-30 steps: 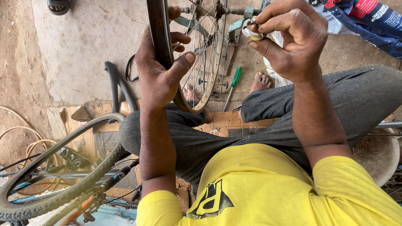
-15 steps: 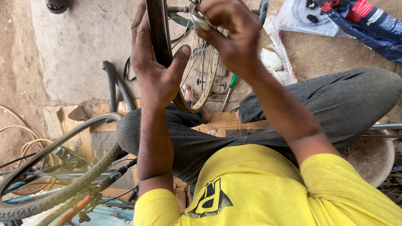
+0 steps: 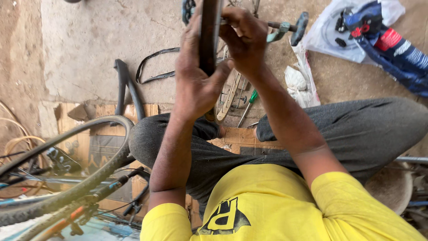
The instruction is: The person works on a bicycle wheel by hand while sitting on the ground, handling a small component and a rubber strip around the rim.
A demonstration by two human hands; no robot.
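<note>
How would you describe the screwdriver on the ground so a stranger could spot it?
Start at the grey-trousered knees and look just beyond them, beside the upright wheel rim. The screwdriver lies there on the dirt floor, the only thing with a bright green handle.

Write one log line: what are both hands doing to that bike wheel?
left hand: grips wheel rim | right hand: closed at rim's spoke side, fingertips hidden | green-handled screwdriver: on ground

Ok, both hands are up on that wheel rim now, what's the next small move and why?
Probably steady the rim with the left hand while the right hand works at the spokes beside it. The left palm already wraps the rim edge and the right fingers are curled right against it, so no regrip looks needed.
</note>
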